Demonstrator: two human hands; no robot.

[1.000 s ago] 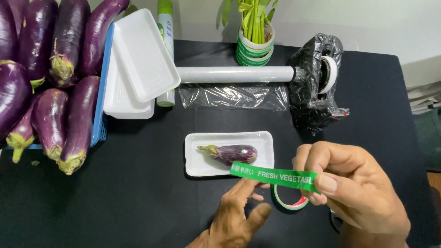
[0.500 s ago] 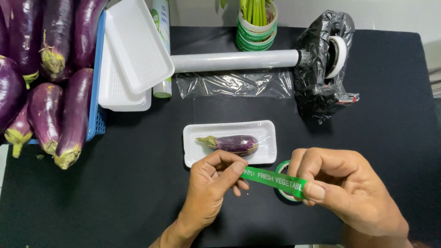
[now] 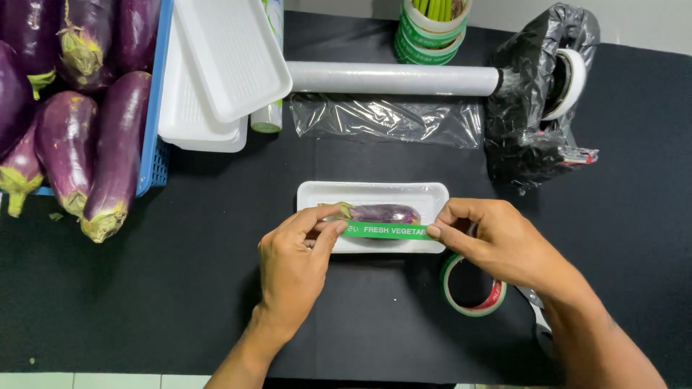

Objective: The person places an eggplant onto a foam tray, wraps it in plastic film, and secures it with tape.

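Fingers (image 3: 328,229) of the left hand (image 3: 292,270) and right hand (image 3: 504,241) pinch a green tape strip (image 3: 386,231) taut just above the small eggplant (image 3: 382,213) in the white tray (image 3: 432,196). Uneven tension could twist the strip, sticking it crooked.

We count two hands, the left hand (image 3: 292,266) and the right hand (image 3: 504,241), with one strip of green printed tape (image 3: 386,230) between their fingertips. Just beyond the fingers we see one small eggplant (image 3: 382,213) on one white foam tray (image 3: 432,194). Under the right hand lies one green tape roll (image 3: 454,299). Far beyond the left hand we count at least seven large eggplants (image 3: 115,155) in one blue basket (image 3: 153,155), beside two stacked foam trays (image 3: 216,72). Beyond both hands lies one cling-film roll (image 3: 393,78).
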